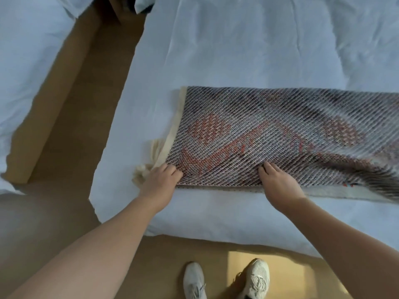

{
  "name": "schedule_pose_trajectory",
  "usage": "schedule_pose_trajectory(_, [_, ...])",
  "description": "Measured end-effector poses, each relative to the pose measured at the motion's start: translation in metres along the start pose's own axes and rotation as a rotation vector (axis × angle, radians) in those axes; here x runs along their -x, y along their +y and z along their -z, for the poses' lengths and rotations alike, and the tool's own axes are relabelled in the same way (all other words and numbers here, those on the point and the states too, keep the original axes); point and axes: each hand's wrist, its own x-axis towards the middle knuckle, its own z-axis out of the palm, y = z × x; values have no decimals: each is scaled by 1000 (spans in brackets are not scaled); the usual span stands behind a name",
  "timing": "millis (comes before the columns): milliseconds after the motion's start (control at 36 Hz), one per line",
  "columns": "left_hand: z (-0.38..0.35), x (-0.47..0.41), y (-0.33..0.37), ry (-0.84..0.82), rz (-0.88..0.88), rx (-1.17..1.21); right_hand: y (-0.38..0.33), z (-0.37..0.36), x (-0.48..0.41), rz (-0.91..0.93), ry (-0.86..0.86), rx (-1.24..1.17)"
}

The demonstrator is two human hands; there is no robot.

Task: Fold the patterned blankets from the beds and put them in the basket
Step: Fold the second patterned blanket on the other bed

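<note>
A patterned blanket point(269, 134), woven grey with red shapes and a cream fringe on its left end, lies folded in a long strip across the white bed point(237, 50). It runs off the right side of the view. My left hand point(160, 181) grips the blanket's near left corner by the fringe. My right hand point(278, 183) pinches the near edge further right, fingers curled over the top layer. The right part of the blanket is blurred. No basket is in view.
A second white bed point(28, 61) stands to the left, with a strip of brown floor point(71, 117) between the two. More floor lies in front of the bed, where my two white shoes point(226, 279) stand.
</note>
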Motion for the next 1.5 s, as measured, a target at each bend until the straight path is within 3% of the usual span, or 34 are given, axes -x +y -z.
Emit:
schedule_pose_trajectory(139, [-11, 7, 1, -72, 63, 25, -4, -5, 16, 35, -13, 21])
schedule_pose_trajectory(278, [-6, -11, 35, -93, -40, -28, 21, -11, 20, -47, 64, 16])
schedule_pose_trajectory(500, [-4, -75, 157, -188, -277, -17, 97, -34, 39, -171, 135, 9])
schedule_pose_trajectory(750, [-8, -131, 293, -195, -365, -53, 209, -73, 78, -301, 139, -27])
schedule_pose_trajectory(889, [-4, -155, 364, -197, -420, -35, 271, -90, 107, -312, 94, -116])
schedule_pose_trajectory(1028, [-2, -175, 410, -186, -506, 13, 303, -110, 125, -193, 110, -192])
schedule_pose_trajectory(1139, [-3, -197, 433, -128, -379, 95, 319, -123, 132, -52, 64, -208])
schedule_pose_trajectory(1250, [-10, -221, 441, -144, -173, 36, 335, -114, 113, -131, 151, -264])
schedule_pose_trajectory(1500, [-22, -250, 462, -74, -249, 30, 393, -123, 81, -294, 172, -216])
